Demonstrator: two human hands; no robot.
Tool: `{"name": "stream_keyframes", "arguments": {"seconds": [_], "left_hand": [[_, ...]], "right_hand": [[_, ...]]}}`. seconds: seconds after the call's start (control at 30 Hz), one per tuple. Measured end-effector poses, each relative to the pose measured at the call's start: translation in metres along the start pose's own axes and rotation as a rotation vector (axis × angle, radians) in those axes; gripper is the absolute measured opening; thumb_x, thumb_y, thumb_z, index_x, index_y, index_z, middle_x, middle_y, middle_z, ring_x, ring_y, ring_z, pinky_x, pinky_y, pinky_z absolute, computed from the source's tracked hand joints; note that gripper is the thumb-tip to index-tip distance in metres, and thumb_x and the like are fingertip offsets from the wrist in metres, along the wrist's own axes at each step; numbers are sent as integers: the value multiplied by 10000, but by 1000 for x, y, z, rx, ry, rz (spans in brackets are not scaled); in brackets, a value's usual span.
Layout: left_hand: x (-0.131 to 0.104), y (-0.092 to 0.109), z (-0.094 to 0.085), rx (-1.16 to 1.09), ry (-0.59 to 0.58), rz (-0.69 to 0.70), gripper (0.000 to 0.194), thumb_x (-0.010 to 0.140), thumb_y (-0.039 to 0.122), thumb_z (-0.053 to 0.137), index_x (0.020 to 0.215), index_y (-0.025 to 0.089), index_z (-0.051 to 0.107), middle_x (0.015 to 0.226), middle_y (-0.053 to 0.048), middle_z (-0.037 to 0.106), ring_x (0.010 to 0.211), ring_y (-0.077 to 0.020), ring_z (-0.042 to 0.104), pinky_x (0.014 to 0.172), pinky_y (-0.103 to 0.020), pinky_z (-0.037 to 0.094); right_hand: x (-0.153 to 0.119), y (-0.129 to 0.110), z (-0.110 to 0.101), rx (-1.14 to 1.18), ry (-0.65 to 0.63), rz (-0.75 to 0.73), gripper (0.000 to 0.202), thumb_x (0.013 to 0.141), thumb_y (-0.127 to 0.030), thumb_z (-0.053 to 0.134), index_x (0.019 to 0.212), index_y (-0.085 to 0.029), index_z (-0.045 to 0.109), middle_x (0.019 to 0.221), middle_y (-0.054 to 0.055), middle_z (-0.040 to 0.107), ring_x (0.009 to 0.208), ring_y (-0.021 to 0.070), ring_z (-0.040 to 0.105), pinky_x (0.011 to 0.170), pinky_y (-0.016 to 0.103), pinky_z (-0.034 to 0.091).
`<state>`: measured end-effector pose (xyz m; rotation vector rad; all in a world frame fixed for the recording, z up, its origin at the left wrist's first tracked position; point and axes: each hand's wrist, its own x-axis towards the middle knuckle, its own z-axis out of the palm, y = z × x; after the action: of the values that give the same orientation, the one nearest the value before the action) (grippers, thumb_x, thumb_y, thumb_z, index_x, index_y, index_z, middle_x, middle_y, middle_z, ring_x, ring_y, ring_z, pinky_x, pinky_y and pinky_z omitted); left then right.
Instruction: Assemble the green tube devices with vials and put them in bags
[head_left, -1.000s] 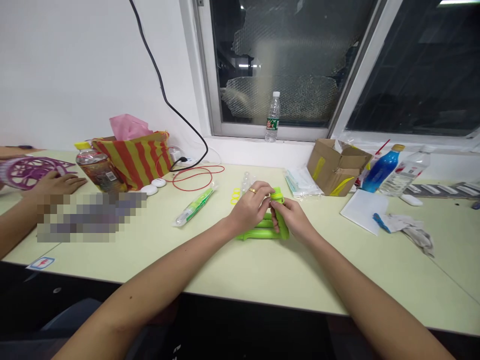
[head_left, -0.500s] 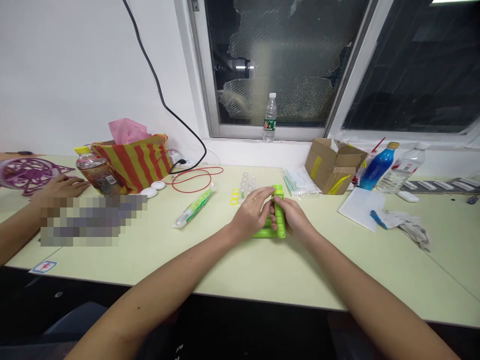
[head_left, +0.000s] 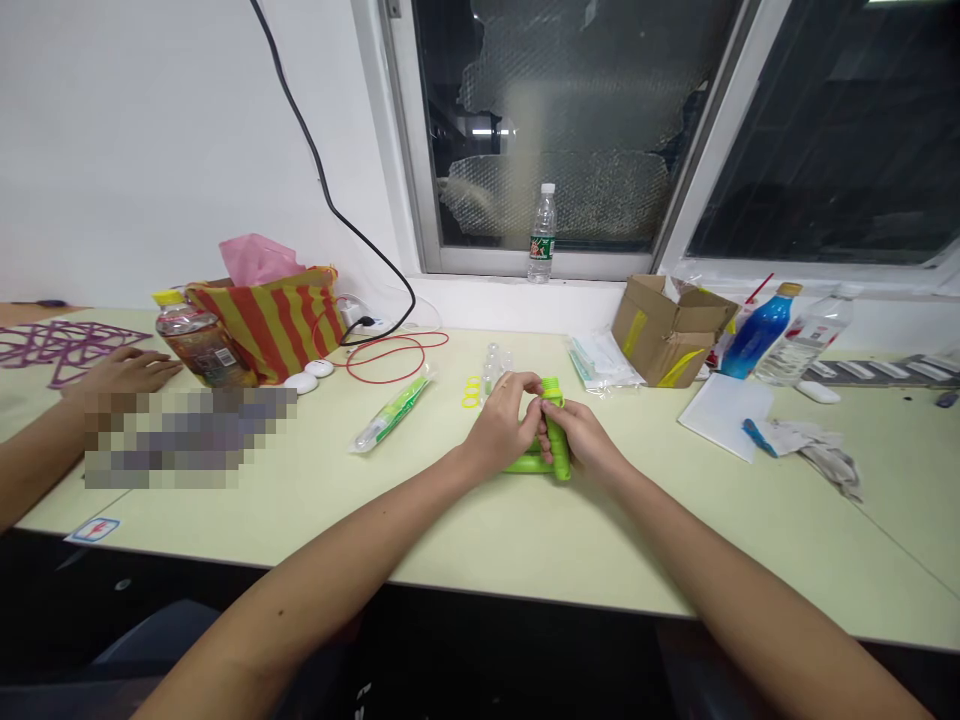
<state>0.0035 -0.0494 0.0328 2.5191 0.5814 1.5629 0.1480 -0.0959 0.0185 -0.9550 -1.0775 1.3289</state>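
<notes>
Tube [head_left: 559, 452], bright green, slim, ridged top end, between 2 hands [head_left: 498, 430]

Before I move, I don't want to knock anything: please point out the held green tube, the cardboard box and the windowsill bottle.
Green tube [head_left: 559, 447]: head view, lower body.
Cardboard box [head_left: 659, 342]: head view, side wall.
Windowsill bottle [head_left: 541, 247]: head view, green label.

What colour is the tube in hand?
The tube is bright green, best seen in the head view.
</notes>
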Motion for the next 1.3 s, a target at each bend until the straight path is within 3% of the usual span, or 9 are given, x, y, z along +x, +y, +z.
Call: {"name": "stream_keyframes", "arguments": {"seconds": [0.13,0.33,0.57,0.8,1.1,1.3], "left_hand": [[3,-2,-3,-8,-46,-22,193,901,134,506,1085,187,484,962,-52,594,937,-170,580,840,-328,491],[12,-4,-6,-5,-122,70,118,926,116,450,994,185,516,934,-62,584,906,-178,551,817,-338,482],[6,0,5,6,-20,-9,200,923,61,406,953,186,560,942,-60,557,912,-165,550,781,-307,491],[5,2,8,77,13,-75,145,916,76,438,899,179,539,956,-67,540,951,-190,526,815,-339,482],[23,-19,-20,-27,-327,34,99,922,128,467,878,183,536,900,-37,562,851,-155,546,756,-296,466],[21,-18,-16,163,-318,102,136,841,72,449,869,188,515,889,-72,547,826,-209,520,746,-358,442]], "right_hand": [[-1,3,2,22,31,-37,335,794,-473,693,727,-174,557,622,0,548,484,117,504,461,261,446],[-8,-6,8,200,-10,-19,245,789,-379,712,796,-179,570,691,-6,535,505,94,454,467,238,391],[-12,-6,16,355,-55,40,242,785,-353,714,799,-187,538,694,-17,504,527,88,426,461,216,361],[-12,-6,19,428,-70,38,225,798,-342,698,815,-175,549,691,-19,491,530,81,419,458,210,366],[-12,-3,16,280,-30,82,221,779,-338,689,847,-177,553,656,-25,494,493,85,404,429,215,323],[-13,-2,18,240,-71,53,229,656,-127,663,835,-188,534,657,-41,465,529,93,422,463,224,359]]}}
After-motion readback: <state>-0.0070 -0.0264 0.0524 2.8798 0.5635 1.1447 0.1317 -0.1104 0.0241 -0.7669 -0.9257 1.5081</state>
